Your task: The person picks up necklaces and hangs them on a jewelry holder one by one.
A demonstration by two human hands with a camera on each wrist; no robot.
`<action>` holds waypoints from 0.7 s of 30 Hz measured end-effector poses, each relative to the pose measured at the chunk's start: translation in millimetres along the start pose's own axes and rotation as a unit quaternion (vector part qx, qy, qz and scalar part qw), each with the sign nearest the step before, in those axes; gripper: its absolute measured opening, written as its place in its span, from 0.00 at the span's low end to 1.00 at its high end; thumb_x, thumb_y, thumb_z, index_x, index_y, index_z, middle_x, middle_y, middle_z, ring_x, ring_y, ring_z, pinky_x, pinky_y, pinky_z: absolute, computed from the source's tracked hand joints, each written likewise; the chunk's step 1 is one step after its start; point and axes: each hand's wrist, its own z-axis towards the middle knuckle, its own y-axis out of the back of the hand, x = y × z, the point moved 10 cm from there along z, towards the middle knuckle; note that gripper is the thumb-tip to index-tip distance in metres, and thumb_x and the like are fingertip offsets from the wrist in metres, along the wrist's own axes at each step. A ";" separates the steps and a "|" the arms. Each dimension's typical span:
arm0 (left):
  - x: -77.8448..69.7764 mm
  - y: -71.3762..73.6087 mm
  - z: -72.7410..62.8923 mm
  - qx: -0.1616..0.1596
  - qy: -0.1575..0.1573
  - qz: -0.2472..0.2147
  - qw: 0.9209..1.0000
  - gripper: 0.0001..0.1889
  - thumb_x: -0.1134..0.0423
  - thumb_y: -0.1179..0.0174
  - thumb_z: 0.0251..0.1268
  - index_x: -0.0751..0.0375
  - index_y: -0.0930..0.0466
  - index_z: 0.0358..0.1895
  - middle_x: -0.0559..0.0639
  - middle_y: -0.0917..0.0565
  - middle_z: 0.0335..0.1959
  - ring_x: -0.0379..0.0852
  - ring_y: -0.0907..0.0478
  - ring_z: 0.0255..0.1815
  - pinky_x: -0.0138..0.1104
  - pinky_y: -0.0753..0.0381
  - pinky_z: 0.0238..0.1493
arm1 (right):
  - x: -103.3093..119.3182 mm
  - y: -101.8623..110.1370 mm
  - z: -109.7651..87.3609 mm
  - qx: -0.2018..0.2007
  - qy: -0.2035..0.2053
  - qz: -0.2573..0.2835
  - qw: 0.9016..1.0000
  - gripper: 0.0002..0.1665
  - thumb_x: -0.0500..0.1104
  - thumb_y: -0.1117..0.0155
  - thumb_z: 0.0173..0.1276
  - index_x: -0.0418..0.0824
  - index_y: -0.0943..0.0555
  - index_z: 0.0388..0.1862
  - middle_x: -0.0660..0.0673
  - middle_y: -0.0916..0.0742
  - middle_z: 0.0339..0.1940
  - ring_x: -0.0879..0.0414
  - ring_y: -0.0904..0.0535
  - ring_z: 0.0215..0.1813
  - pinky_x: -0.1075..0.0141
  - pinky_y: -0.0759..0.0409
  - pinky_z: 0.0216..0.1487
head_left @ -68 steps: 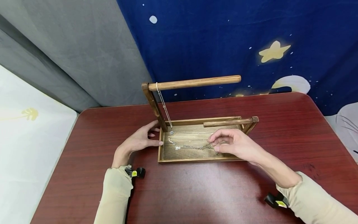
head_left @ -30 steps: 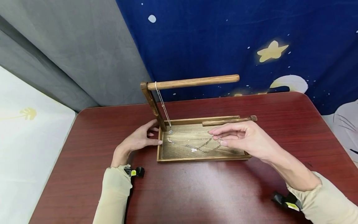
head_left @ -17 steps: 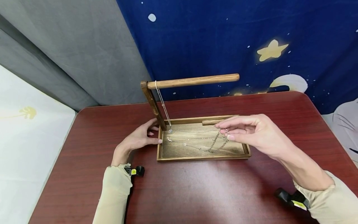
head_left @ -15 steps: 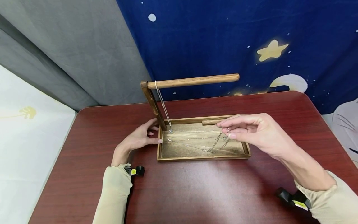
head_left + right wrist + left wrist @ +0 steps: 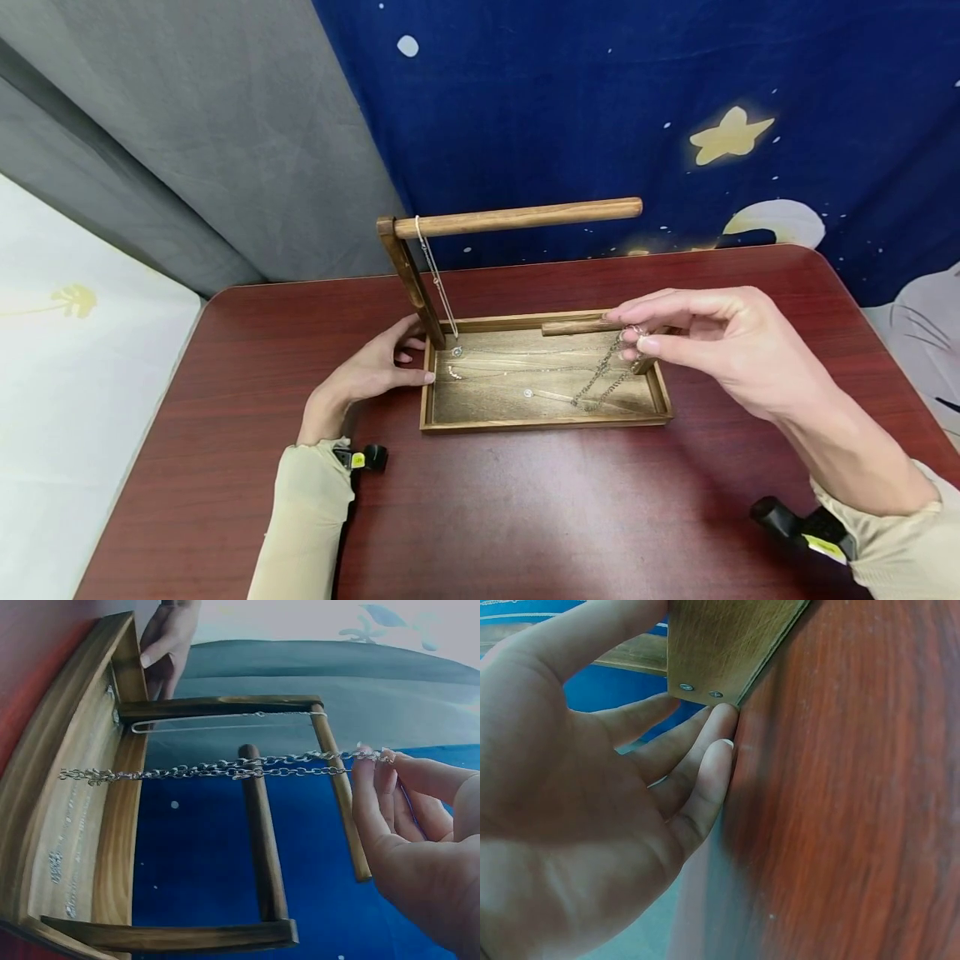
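Observation:
A wooden jewelry stand (image 5: 547,425) has a shallow tray base, a tall bar (image 5: 525,218) at the left and a lower bar (image 5: 570,328) at the right. My left hand (image 5: 367,375) grips its left end, thumb over the rim and fingers against the outside. Fingertips of my right hand (image 5: 742,358) pinch one end of a silver chain necklace (image 5: 289,759), raised over the tray's right part. Its doubled chain slants down to the tray floor, near a small round pendant (image 5: 528,392). Another necklace (image 5: 441,287) hangs from the tall bar's left end.
Further thin chains lie along the tray floor, one ending in a curved beaded piece (image 5: 455,372). The stand is on a reddish-brown table (image 5: 510,508). Behind it hang a blue curtain (image 5: 562,100) with stars and a grey one (image 5: 225,125).
My right hand has lifted up and to the right with the necklace, drawing its chain off the tray floor. The left hand and the stand have stayed in place.

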 end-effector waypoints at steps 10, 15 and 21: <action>-1.2 0.6 0.7 -0.002 0.004 0.015 1.000 0.48 0.64 0.28 0.58 0.66 0.48 0.77 0.65 0.27 0.64 0.58 0.28 0.60 0.50 0.30 0.61 | 21.4 17.0 -6.1 -0.049 0.029 0.007 0.998 0.20 0.12 0.42 0.58 0.15 0.23 0.51 0.30 0.14 0.49 0.47 0.14 0.48 0.65 0.17 0.47; -2.0 0.2 0.7 -0.002 0.001 0.015 1.000 0.47 0.65 0.28 0.57 0.66 0.48 0.77 0.65 0.26 0.63 0.58 0.27 0.60 0.50 0.30 0.61 | 27.5 21.3 -8.7 -0.050 0.037 0.008 0.998 0.19 0.12 0.44 0.58 0.13 0.24 0.51 0.29 0.15 0.50 0.46 0.15 0.50 0.64 0.18 0.50; 0.4 -0.1 -0.4 -0.001 0.003 0.018 1.000 0.47 0.64 0.28 0.58 0.66 0.48 0.77 0.64 0.26 0.63 0.58 0.27 0.59 0.50 0.29 0.61 | 32.5 29.2 -12.9 -0.073 0.025 -0.003 0.997 0.18 0.13 0.44 0.60 0.14 0.24 0.51 0.29 0.15 0.52 0.47 0.15 0.51 0.67 0.18 0.47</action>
